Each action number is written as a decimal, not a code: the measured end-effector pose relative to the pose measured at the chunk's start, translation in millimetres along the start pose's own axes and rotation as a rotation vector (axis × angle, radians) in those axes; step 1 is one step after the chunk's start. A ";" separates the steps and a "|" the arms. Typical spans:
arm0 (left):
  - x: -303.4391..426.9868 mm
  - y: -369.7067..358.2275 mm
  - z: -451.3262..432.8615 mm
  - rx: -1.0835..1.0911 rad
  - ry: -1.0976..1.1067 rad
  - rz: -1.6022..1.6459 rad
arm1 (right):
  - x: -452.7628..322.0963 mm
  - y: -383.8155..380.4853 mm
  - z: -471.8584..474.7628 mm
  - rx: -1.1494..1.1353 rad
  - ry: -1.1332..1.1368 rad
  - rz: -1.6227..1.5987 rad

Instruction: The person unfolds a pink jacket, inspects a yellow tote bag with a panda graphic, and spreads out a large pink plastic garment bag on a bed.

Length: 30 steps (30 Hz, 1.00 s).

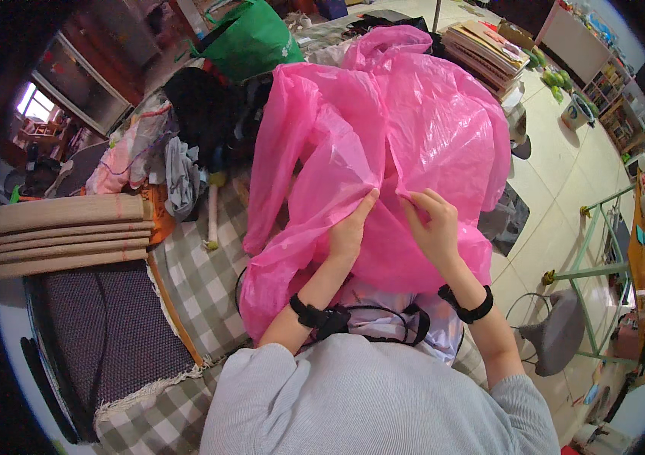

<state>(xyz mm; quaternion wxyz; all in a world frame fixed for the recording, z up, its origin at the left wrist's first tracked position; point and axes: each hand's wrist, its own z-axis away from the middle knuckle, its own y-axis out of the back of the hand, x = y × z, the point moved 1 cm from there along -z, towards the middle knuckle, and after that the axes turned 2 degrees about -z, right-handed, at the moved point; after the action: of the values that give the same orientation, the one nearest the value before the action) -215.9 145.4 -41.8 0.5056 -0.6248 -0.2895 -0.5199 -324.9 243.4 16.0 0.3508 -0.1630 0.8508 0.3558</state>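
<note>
A large, thin pink plastic bag (442,125) lies crumpled and spread in front of me, over my lap and beyond. With thumb and fingers my left hand (351,227) pinches its edge near the middle. Just to the right, my right hand (433,224) grips another part of the edge between thumb and fingertips. A narrow fold or gap in the plastic runs between the two hands. Black bands with a cable circle both wrists. Pale shiny fabric (379,313) shows beneath the bag, close to my body.
A green bag (254,42) stands beyond at the left. Folded beige mats (72,230) lie left on a checked cloth (197,284). At the right are stacked cardboard (484,57), a grey stool seat (558,335) and a green-framed table (595,273) on a tiled floor.
</note>
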 end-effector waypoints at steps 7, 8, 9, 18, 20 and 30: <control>5.3 -8.2 6.3 -0.163 -0.112 -0.133 | 0.7 -11.6 1.4 0.062 0.001 -0.099; 1.9 -7.9 5.4 -0.163 -0.110 -0.134 | 1.3 -12.2 1.7 0.062 -0.001 -0.100; -0.7 -7.9 4.4 -0.174 -0.124 -0.136 | 1.8 -12.7 2.1 0.058 0.012 -0.074; -12.9 -1.7 4.7 -0.186 -0.262 -0.216 | -0.9 -19.1 8.5 0.082 0.060 0.009; -10.7 -2.7 6.8 -0.174 -0.251 -0.229 | -0.8 -19.2 10.0 0.082 0.060 0.011; 1.7 -6.9 15.7 -0.151 -0.446 -0.440 | 3.6 -21.0 13.1 0.070 0.061 0.019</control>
<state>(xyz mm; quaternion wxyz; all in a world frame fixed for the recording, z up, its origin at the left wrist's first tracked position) -215.9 162.0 -37.2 0.2572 -0.6814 -0.4818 -0.4872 -310.1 238.2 -3.4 0.3268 -0.1531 0.8745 0.3240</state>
